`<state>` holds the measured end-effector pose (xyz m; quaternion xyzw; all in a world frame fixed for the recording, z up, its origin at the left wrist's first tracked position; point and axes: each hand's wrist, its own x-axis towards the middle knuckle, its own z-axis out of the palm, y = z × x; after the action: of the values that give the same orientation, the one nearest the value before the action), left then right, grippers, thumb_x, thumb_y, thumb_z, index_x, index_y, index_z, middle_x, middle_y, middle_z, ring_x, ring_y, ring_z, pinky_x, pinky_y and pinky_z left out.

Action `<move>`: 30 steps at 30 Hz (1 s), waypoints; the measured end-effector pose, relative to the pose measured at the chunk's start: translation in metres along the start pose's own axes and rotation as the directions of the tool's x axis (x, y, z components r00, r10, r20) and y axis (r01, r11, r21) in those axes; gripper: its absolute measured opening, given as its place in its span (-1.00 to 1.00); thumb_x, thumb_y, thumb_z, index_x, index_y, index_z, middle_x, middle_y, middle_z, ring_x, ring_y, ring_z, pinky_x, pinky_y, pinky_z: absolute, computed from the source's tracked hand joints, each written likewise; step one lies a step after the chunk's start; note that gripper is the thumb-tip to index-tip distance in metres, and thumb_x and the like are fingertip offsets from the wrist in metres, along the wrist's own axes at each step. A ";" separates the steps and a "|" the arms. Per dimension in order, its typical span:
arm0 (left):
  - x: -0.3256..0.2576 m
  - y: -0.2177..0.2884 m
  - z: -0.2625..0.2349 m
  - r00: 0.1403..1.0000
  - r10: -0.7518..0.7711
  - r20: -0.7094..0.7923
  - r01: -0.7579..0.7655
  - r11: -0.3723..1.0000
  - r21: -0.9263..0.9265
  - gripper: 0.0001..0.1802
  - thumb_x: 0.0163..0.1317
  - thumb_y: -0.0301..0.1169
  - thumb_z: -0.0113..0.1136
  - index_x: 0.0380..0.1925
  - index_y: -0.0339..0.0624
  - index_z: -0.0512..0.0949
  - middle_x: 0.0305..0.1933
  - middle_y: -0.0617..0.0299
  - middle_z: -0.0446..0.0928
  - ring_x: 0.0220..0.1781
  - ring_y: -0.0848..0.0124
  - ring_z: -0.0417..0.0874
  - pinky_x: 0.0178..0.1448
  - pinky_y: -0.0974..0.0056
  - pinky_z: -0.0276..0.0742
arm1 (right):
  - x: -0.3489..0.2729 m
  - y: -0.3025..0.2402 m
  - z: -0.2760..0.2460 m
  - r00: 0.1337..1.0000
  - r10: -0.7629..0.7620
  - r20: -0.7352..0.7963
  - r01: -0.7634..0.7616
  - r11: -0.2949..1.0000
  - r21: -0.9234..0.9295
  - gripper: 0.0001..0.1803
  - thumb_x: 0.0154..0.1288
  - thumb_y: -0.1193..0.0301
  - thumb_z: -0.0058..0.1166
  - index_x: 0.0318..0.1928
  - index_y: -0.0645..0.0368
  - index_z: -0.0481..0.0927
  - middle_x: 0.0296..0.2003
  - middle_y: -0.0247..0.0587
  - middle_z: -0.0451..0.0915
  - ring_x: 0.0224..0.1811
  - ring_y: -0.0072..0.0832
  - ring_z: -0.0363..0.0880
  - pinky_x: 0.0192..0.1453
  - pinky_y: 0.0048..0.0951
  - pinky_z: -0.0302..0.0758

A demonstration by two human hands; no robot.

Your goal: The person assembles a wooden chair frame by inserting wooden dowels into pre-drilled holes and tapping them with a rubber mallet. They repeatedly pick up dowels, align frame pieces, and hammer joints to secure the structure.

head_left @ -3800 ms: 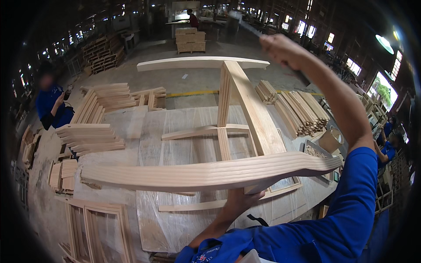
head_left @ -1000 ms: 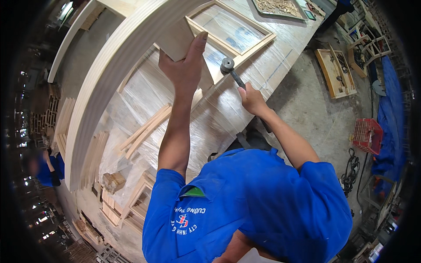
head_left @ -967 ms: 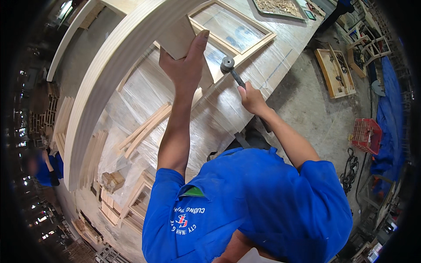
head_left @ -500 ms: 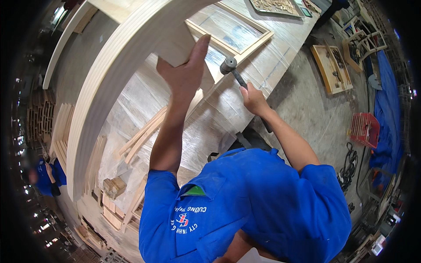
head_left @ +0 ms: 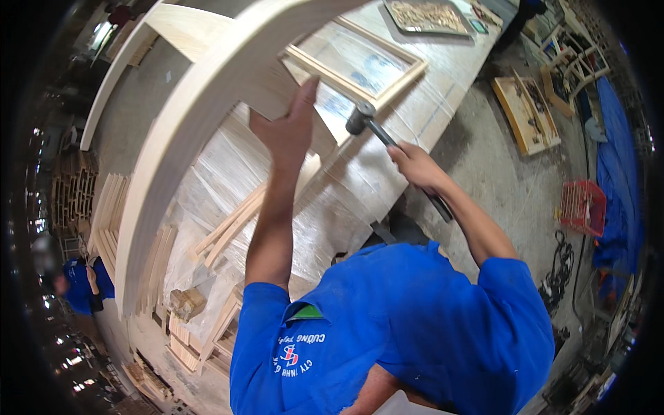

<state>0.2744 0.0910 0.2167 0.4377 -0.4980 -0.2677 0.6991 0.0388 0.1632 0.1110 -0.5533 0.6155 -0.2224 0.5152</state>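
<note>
My left hand [head_left: 290, 131] is raised and grips the flat wooden board [head_left: 266, 86] that joins a long curved pale wooden arch [head_left: 176, 159]. The arch sweeps from the top middle down to the left. My right hand [head_left: 415, 162] is shut on the handle of a hammer; the hammer's steel head [head_left: 360, 117] hangs just right of my left hand, close to the board. Both hands are over a worktable wrapped in clear plastic [head_left: 360, 190]. My blue shirt fills the lower middle of the view.
A rectangular wooden frame [head_left: 360, 59] lies on the table beyond the hammer. Loose slats [head_left: 228, 225] and stacked wood [head_left: 111, 221] lie to the left, where a person in blue [head_left: 79, 287] stands. On the floor to the right are a wooden panel [head_left: 529, 114], a red crate [head_left: 584, 207] and a blue tarp [head_left: 622, 173].
Seconds ago I held the arch up with both arms spread. Since then my right hand has held the hammer by the board; in the last second both hands barely moved.
</note>
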 end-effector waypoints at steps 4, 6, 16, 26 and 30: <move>0.002 -0.008 -0.006 1.000 0.014 0.027 -0.015 0.999 0.050 -0.54 0.14 -0.43 0.64 -0.08 -0.39 0.59 -0.25 0.14 0.69 -0.28 0.45 0.70 -0.21 0.33 0.65 | -0.084 -0.076 -0.066 0.986 -0.058 0.154 0.030 0.983 0.181 -0.52 0.60 -0.12 -0.03 -0.23 0.03 0.51 -0.59 -0.50 0.37 -0.72 -0.73 0.28 -0.70 -0.59 0.23; 0.001 -0.006 -0.013 0.999 -0.011 0.034 0.009 0.999 0.051 -0.40 0.11 -0.31 0.68 0.02 -0.39 0.56 -0.15 0.12 0.67 -0.15 0.43 0.69 -0.06 0.30 0.65 | -0.115 -0.130 -0.106 0.959 -0.264 0.100 0.244 0.954 0.174 -0.60 0.65 -0.01 -0.07 -0.21 0.03 0.51 -0.60 -0.53 0.41 -0.71 -0.76 0.31 -0.71 -0.61 0.20; -0.001 -0.001 -0.001 0.997 -0.021 0.079 0.022 1.000 -0.013 -0.42 0.12 -0.31 0.68 0.00 -0.38 0.57 -0.17 0.15 0.67 -0.16 0.42 0.68 -0.05 0.30 0.64 | -0.173 -0.308 -0.158 0.661 -0.745 -0.087 0.566 0.572 -0.593 -0.46 0.66 -0.07 -0.18 0.03 0.16 0.61 -0.30 -0.19 0.58 -0.27 -0.42 0.54 -0.20 -0.36 0.40; -0.008 -0.004 -0.008 0.985 -0.081 0.152 0.072 0.995 0.065 -0.36 0.09 -0.21 0.70 0.00 -0.38 0.57 -0.15 0.09 0.68 -0.13 0.38 0.68 -0.02 0.27 0.62 | -0.161 -0.362 -0.083 0.959 -0.278 -0.062 0.202 0.817 -0.540 -0.35 0.68 -0.08 -0.22 0.14 0.26 0.67 -0.03 0.08 0.70 0.12 -0.20 0.65 0.28 -0.10 0.53; 0.001 -0.005 -0.013 0.990 -0.035 0.139 0.030 0.999 0.040 -0.52 0.13 -0.31 0.67 -0.15 -0.36 0.59 -0.29 0.15 0.69 -0.30 0.46 0.70 -0.19 0.35 0.62 | -0.173 -0.324 -0.113 0.906 -0.424 -0.006 0.344 0.742 -0.575 -0.37 0.68 -0.06 -0.23 0.10 0.25 0.66 -0.10 0.00 0.66 0.04 -0.27 0.63 0.20 -0.16 0.54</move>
<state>0.2873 0.0922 0.2107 0.4390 -0.5436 -0.2997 0.6496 0.0608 0.1940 0.4938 -0.7783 0.5594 -0.1701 0.2291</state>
